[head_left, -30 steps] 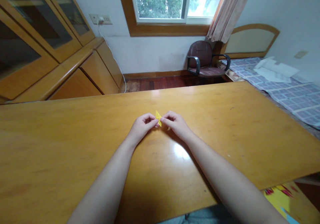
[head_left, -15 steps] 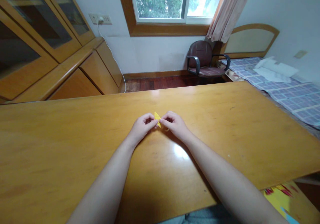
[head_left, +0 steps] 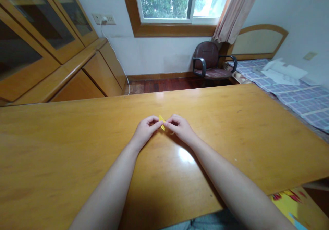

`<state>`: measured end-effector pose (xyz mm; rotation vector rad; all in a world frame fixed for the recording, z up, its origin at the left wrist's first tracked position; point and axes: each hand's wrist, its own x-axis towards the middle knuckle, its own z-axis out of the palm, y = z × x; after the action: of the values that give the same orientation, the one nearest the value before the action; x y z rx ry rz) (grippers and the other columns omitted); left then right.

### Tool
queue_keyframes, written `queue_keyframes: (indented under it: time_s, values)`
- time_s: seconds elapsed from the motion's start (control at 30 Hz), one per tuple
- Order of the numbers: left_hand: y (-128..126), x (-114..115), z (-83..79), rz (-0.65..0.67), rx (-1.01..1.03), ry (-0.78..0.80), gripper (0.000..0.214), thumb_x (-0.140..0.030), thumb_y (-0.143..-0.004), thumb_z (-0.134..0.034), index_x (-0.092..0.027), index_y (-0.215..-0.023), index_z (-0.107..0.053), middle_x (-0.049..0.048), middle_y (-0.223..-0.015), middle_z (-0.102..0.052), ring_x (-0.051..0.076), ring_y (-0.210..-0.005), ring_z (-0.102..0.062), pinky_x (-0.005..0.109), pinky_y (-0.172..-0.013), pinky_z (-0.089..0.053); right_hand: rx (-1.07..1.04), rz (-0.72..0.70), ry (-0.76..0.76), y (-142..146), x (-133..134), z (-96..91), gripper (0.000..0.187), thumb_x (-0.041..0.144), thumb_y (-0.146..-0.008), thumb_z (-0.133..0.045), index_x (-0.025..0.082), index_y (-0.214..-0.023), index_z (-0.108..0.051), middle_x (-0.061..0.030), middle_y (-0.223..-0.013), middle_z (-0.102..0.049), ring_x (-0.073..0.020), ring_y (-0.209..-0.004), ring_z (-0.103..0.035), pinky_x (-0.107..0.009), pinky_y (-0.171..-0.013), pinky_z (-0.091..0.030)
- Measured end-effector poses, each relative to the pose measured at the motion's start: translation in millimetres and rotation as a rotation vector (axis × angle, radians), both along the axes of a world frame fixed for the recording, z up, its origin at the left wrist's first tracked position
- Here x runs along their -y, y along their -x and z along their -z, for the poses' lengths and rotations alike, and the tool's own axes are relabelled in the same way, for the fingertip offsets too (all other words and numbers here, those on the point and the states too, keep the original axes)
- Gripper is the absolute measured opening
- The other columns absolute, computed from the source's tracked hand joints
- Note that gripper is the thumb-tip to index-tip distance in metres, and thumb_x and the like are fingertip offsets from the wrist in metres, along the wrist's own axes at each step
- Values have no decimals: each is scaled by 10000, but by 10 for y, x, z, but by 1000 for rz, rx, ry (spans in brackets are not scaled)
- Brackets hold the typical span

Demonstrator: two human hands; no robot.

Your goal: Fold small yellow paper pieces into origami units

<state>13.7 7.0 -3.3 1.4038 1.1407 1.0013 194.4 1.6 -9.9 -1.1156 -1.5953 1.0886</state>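
Note:
A small folded piece of yellow paper (head_left: 161, 118), pointed at its top and bottom ends, is held just above the wooden table (head_left: 77, 148). My left hand (head_left: 147, 129) pinches its left side between thumb and fingers. From the right, my right hand (head_left: 180, 127) pinches the opposite side, the two thumb tips almost meeting on the paper. The thumbs cover the paper's middle, so its exact folds are hard to make out.
Beyond the table's far edge stands a dark red armchair (head_left: 208, 60) beneath the window. A bed (head_left: 295, 93) with white sheets on it lies to the right, a wooden cabinet (head_left: 84, 76) to the left. Yellow printed material (head_left: 295, 209) lies below the table's near right edge.
Both hands keep their pinch on the yellow paper, with barely any movement. The camera view has shifted very slightly.

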Motion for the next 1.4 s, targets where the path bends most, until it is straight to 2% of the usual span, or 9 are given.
queue_keyframes:
  time_s: [0.2,0.5,0.67,0.9,1.07,1.2,1.4]
  values:
    - [-1,-14,27,-67,36,-7,257,-388,-715,-750,-182,-672,-604,-44,-628,-554,110,-586,-479,238,-608,-397,-17,-35,71,27,24,-41,214,390,-820,-698,187,-756,-719,-1,-731,-602,-140,-702,-567,-269,-656,-427]
    - [4,-39,68,-41,90,-37,226,-347,-710,-758,-171,-668,-621,-25,-674,-589,120,-648,-506,240,-654,-405,-7,-67,92,19,-28,32,222,381,-811,-702,163,-768,-711,-1,-744,-613,-128,-702,-565,-252,-654,-425]
    - [21,-41,88,-33,73,-33,241,-350,-727,-753,-166,-664,-610,-26,-659,-568,114,-635,-485,237,-628,-381,-14,-67,96,22,-22,17,211,367,-798,-708,160,-759,-692,7,-722,-601,-125,-685,-550,-250,-646,-417]
    - [18,-37,39,8,26,-37,257,-369,-727,-747,-160,-662,-612,-33,-634,-536,113,-622,-471,235,-604,-363,16,-60,62,15,-13,0,196,344,-816,-690,160,-751,-685,11,-715,-590,-123,-682,-542,-254,-656,-409]
    - [26,-33,49,-35,49,-26,286,-364,-710,-763,-160,-622,-584,-34,-609,-527,106,-601,-462,230,-588,-353,49,-58,34,24,0,-20,196,337,-838,-678,160,-755,-698,7,-723,-595,-123,-689,-552,-258,-669,-412]
    - [27,-26,70,-82,128,19,329,-374,-708,-770,-164,-594,-543,-43,-566,-510,85,-530,-414,219,-515,-298,52,-65,39,26,11,-8,207,351,-848,-674,167,-756,-700,7,-721,-602,-125,-696,-557,-253,-664,-415]
    - [10,-23,78,-98,183,60,349,-383,-702,-777,-170,-579,-529,-46,-523,-512,76,-474,-407,213,-470,-283,30,-58,1,23,-14,31,194,339,-843,-685,168,-751,-696,8,-734,-593,-124,-707,-552,-257,-679,-415]
